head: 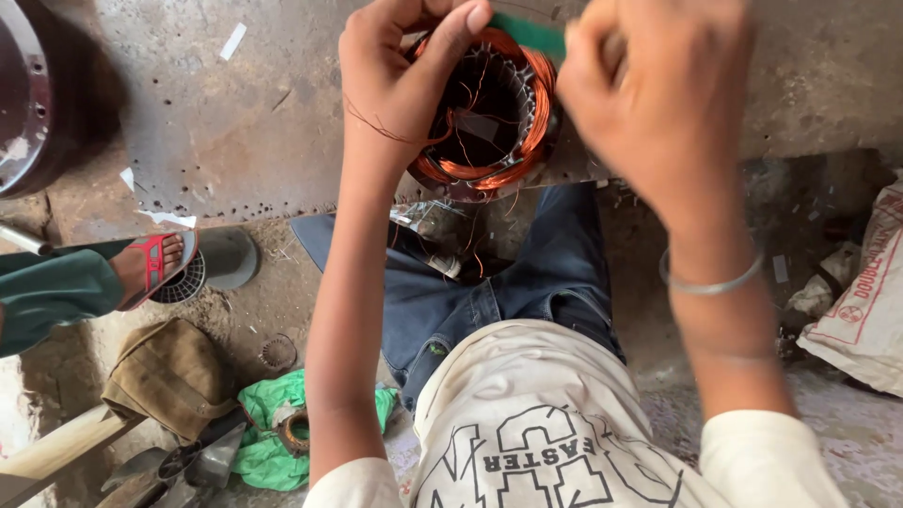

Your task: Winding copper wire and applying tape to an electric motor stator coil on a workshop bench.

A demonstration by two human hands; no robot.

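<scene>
Right, from the head camera: the motor stator (489, 113) with its copper windings sits on the edge of the grey metal bench (235, 113), just above the person's denim-clad knees. The left hand (400, 80) curls over the stator's left rim, fingers pinched narrow around the copper coil. The right hand (658, 94) is blurred, closed on a green strip (529, 34) at the stator's top edge; a silver bangle (710, 280) rings that wrist. Down on the floor, someone else's red sandal (155, 268) rests on a round grille, near a khaki bag (169, 376) and green cloth (268, 433).
</scene>
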